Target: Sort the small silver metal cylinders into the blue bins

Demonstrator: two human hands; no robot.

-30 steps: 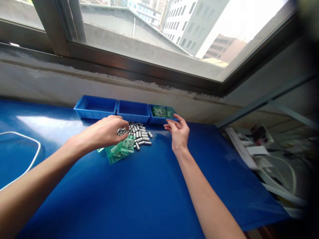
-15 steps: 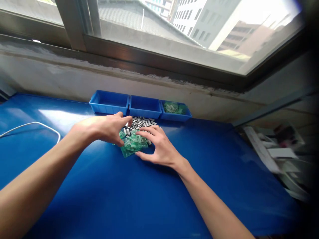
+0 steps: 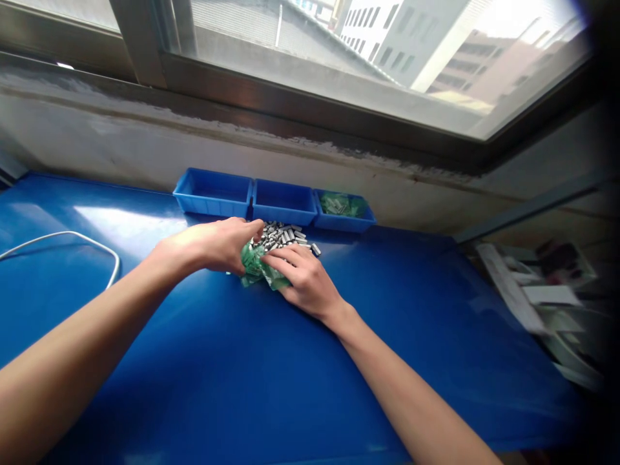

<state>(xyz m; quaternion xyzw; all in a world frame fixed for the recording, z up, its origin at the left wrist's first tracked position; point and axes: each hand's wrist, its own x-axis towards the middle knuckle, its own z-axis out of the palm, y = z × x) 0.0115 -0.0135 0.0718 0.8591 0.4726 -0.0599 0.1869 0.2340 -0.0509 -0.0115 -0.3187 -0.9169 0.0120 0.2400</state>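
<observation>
Crumpled, see-through green plastic bags lie bunched between my two hands on the blue table. My left hand curls round the left side of the bunch, its thumb against it. From the right, my right hand closes on the bunch, fingers over the top and thumb low at the near side. Just behind the bags spreads a heap of small, silvery metal pieces, partly covered by my fingers. Whether the bags contain anything I cannot make out.
Three blue bins stand in a row by the wall: a left bin, a middle bin and a right bin holding green bags. A white cable lies on the table at left. Above is a window frame.
My hands have closed in on the green bags, which are now squeezed into a tighter, smaller bunch. More of the metal pieces show at the right of the heap.
</observation>
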